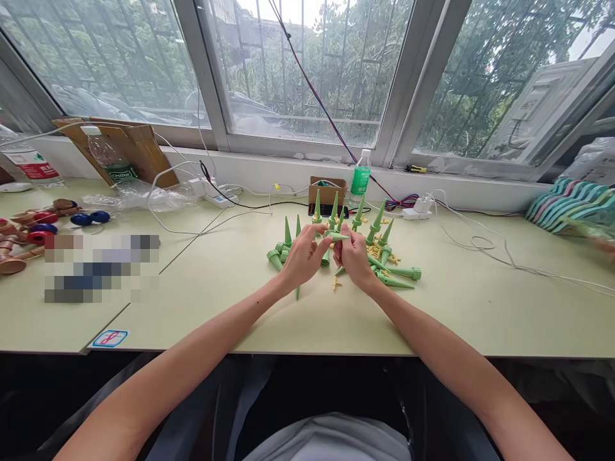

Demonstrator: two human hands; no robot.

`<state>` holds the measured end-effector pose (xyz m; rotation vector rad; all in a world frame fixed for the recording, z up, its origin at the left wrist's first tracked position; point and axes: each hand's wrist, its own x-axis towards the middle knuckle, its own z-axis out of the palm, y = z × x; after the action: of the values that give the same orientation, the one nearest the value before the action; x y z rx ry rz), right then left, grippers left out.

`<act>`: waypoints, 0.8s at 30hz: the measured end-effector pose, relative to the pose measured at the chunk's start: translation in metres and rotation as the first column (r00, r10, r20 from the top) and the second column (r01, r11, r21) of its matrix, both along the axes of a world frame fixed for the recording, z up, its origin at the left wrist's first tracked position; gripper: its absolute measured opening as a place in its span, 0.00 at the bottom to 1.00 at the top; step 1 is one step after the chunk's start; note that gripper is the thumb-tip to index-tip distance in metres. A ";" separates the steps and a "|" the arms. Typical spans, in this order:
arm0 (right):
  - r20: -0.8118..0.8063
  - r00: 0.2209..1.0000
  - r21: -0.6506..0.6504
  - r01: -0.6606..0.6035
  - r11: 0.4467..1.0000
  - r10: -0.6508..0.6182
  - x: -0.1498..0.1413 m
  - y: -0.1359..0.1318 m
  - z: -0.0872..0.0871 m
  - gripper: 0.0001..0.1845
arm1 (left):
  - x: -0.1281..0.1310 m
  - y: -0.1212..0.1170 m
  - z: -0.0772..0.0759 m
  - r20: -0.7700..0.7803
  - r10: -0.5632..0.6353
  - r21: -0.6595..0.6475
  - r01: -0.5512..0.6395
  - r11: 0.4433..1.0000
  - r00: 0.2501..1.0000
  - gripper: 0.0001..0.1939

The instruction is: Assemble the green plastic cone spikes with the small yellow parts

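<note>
My left hand (303, 257) reaches over a green plant watering spike (337, 236), its thumb and fingers closed round the wide end. The spike lies sideways, with its point toward my right hand (355, 259). That hand is curled closed beside the tip; what its fingers hold, if anything, is hidden. Around both hands are several more green spikes, some upright like the one at the back (376, 223), others lying down like the one at the right (406, 273). Small yellow valve pieces (336, 282) are scattered among them.
Behind the spikes stand a small cardboard box (327, 190) and a green-labelled bottle (360, 176). White cables (490, 243) cross the table at right, near teal hangers (560, 203). Wooden toys (29, 234) lie far left, with a clear bottle (108, 157) behind.
</note>
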<state>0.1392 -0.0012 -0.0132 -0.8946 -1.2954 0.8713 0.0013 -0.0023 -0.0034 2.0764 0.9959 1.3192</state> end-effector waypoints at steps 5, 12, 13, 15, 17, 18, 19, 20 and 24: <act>0.069 0.997 0.054 0.022 0.998 -0.025 0.000 -0.003 0.002 0.28 | 0.002 0.001 0.002 0.181 -0.085 -0.244 0.128 0.961 0.980 0.19; 0.174 0.985 0.074 -0.009 0.997 -0.004 0.002 -0.003 -0.003 0.29 | 0.003 -0.001 0.003 0.316 -0.185 -0.371 0.301 0.879 0.931 0.19; 0.175 0.985 0.071 -0.016 0.997 0.003 0.002 -0.003 -0.004 0.29 | 0.002 -0.001 0.003 0.325 -0.187 -0.378 0.309 0.873 0.927 0.19; 0.173 0.985 0.072 -0.029 0.997 0.016 0.002 -0.002 -0.005 0.29 | 0.002 -0.001 0.004 0.342 -0.192 -0.392 0.325 0.860 0.920 0.19; 0.175 0.984 0.075 -0.042 0.996 0.028 0.003 -0.001 -0.005 0.29 | 0.001 -0.001 0.005 0.358 -0.191 -0.406 0.336 0.850 0.914 0.19; 0.178 0.983 0.074 -0.048 0.996 0.034 0.003 -0.001 -0.005 0.29 | 0.001 -0.001 0.005 0.366 -0.189 -0.413 0.341 0.845 0.911 0.19; 0.182 0.983 0.071 -0.053 0.996 0.039 0.003 -0.001 -0.005 0.29 | 0.001 -0.001 0.005 0.372 -0.188 -0.419 0.346 0.839 0.909 0.19; 0.186 0.982 0.066 -0.056 0.996 0.043 0.003 -0.001 -0.005 0.29 | 0.000 -0.001 0.005 0.378 -0.190 -0.424 0.352 0.834 0.906 0.19; 0.203 0.978 0.040 -0.065 0.997 0.055 0.003 0.000 -0.005 0.29 | 0.000 0.000 0.005 0.386 -0.209 -0.420 0.373 0.827 0.898 0.18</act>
<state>0.1424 -0.0016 -0.0185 -0.9291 -1.5194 0.8090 0.0010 -0.0027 0.0017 1.4945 0.7250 1.0650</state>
